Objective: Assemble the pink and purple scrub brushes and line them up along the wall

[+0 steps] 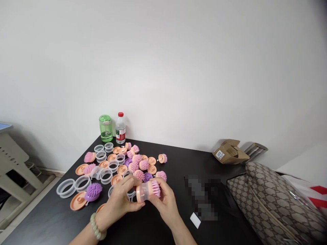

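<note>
- The left hand (116, 200), with a pale beaded bracelet (96, 226) on its wrist, and the right hand (165, 204) are close together at lower centre, both clamped on one assembled brush
- The brush (148, 190) sits between them, held roughly level, with a peach base at its left end, a clear plastic sleeve in the middle and pink bristles at its right end
- Loose clear rings (75, 183), peach discs (78, 200) and pink and purple bristle heads (93, 192) lie scattered left of centre on the black table (51, 221)
- A green bottle (105, 128) and a red-capped water bottle (120, 128) stand at the table's far edge
- A cardboard package (230, 152) and a patterned bag (270, 200) sit at right, beside a pixelated patch (201, 197) and a white card (195, 220)
</note>
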Motion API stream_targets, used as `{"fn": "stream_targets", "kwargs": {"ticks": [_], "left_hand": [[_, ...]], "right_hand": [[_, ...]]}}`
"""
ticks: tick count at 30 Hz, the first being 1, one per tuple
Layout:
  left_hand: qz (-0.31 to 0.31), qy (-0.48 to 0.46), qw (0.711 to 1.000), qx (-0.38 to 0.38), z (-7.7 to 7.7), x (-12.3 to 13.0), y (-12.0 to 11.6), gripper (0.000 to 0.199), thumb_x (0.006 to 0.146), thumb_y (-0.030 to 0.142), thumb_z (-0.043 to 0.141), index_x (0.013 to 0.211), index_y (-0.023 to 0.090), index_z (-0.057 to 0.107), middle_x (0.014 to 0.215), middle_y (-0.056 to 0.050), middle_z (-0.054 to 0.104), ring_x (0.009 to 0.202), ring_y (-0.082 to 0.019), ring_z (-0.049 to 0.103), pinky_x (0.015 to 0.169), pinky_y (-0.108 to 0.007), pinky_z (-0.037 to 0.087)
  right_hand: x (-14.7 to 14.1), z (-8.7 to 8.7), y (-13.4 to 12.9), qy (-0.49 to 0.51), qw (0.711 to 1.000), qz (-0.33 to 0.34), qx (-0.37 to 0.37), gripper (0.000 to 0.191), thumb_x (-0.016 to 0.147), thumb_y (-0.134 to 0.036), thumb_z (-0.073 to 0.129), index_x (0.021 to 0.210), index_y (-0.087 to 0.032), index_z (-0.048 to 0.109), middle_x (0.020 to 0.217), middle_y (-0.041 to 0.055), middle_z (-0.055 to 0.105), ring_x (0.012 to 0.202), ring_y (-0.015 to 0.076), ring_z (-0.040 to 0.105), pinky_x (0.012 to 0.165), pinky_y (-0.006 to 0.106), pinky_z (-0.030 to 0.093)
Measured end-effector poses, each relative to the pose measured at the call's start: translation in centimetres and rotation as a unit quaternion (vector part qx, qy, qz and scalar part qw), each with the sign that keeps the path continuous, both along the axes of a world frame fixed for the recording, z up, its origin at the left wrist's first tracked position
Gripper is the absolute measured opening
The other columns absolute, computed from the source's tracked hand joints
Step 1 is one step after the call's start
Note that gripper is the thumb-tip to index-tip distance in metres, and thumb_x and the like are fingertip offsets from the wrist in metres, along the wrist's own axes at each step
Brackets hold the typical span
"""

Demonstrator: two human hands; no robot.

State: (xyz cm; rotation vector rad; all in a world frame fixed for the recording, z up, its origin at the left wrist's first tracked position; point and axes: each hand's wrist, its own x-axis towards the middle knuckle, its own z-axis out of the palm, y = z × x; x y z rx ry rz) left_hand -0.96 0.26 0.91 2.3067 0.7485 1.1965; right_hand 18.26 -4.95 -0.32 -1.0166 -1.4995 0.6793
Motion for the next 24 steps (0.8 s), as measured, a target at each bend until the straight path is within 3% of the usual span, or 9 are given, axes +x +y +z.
{"fn": "stream_targets", "kwargs": {"ticks": [3,8,11,13,15,19,21,24], "left_hand": [[-0.022,-0.037,0.995,-0.093,-0.1,0.0,0.0,0.034,0.072,0.039,0.079,0.092,0.019,0.061,0.079,-0.001,0.062,0.066,-0.016,0.057,0.057,-0.023,0.044],[-0.081,-0.109,0.964,-0.231,0.4,0.2,-0.2,0.035,0.074,0.034,0.076,0.102,0.020,0.060,0.090,-0.002,0.061,0.078,-0.017,0.062,0.069,-0.025,0.052],[-0.086,-0.117,0.960,-0.238,0.8,0.2,-0.4,0.034,0.078,0.033,0.074,0.105,0.022,0.058,0.095,-0.002,0.060,0.085,-0.019,0.062,0.075,-0.027,0.053],[-0.081,-0.108,0.964,-0.230,1.0,0.2,-0.6,0.033,0.079,0.032,0.073,0.106,0.022,0.057,0.097,-0.003,0.059,0.088,-0.020,0.062,0.078,-0.028,0.053],[-0.076,-0.095,0.967,-0.223,1.0,0.3,-0.7,0.033,0.079,0.033,0.073,0.106,0.023,0.057,0.098,-0.003,0.059,0.088,-0.020,0.061,0.078,-0.029,0.053],[-0.067,-0.090,0.969,-0.221,1.1,0.4,-0.9,0.031,0.081,0.032,0.071,0.107,0.023,0.056,0.099,-0.004,0.058,0.087,-0.020,0.061,0.077,-0.029,0.053],[-0.060,-0.093,0.969,-0.220,1.1,0.4,-0.9,0.030,0.082,0.032,0.069,0.108,0.023,0.055,0.100,-0.004,0.057,0.087,-0.019,0.061,0.077,-0.028,0.053],[-0.055,-0.086,0.971,-0.218,1.1,0.4,-0.9,0.031,0.083,0.033,0.069,0.108,0.023,0.055,0.099,-0.003,0.057,0.085,-0.019,0.060,0.075,-0.027,0.053]], "right_hand": [[0.1,0.5,-0.3,-0.013,0.998,0.018,0.050,0.049,0.083,-0.064,0.068,0.115,-0.027,0.063,0.106,0.0047,0.067,0.098,0.0245,0.064,0.087,0.035,0.051],[0.0,0.1,-0.5,-0.007,0.997,0.036,0.074,0.050,0.086,-0.053,0.071,0.129,-0.031,0.059,0.126,0.0093,0.064,0.119,0.0299,0.060,0.102,0.044,0.048],[-0.1,-1.0,-0.1,0.030,0.999,0.016,0.043,0.080,0.076,-0.063,0.076,0.141,-0.028,0.048,0.129,0.0127,0.061,0.120,0.0329,0.059,0.102,0.048,0.048],[-0.1,-1.6,0.2,0.046,0.999,-0.001,0.019,0.089,0.069,-0.071,0.076,0.141,-0.026,0.048,0.123,0.0118,0.062,0.114,0.0324,0.061,0.099,0.046,0.050],[-0.1,-1.8,0.4,0.045,0.999,-0.011,-0.007,0.081,0.070,-0.071,0.075,0.134,-0.026,0.053,0.119,0.0101,0.063,0.110,0.0309,0.063,0.097,0.044,0.051],[-0.2,-1.1,0.1,0.069,0.997,0.020,-0.027,0.054,0.081,-0.049,0.075,0.127,-0.028,0.056,0.121,0.0082,0.063,0.113,0.0283,0.063,0.099,0.042,0.050],[-0.2,-0.9,0.0,0.091,0.994,0.049,-0.017,0.058,0.082,-0.043,0.075,0.133,-0.030,0.052,0.130,0.0089,0.059,0.122,0.0286,0.058,0.104,0.044,0.047],[-0.3,-1.1,0.1,0.099,0.994,0.050,-0.024,0.077,0.076,-0.047,0.081,0.142,-0.031,0.044,0.137,0.0098,0.054,0.128,0.0301,0.053,0.108,0.045,0.044]]}}
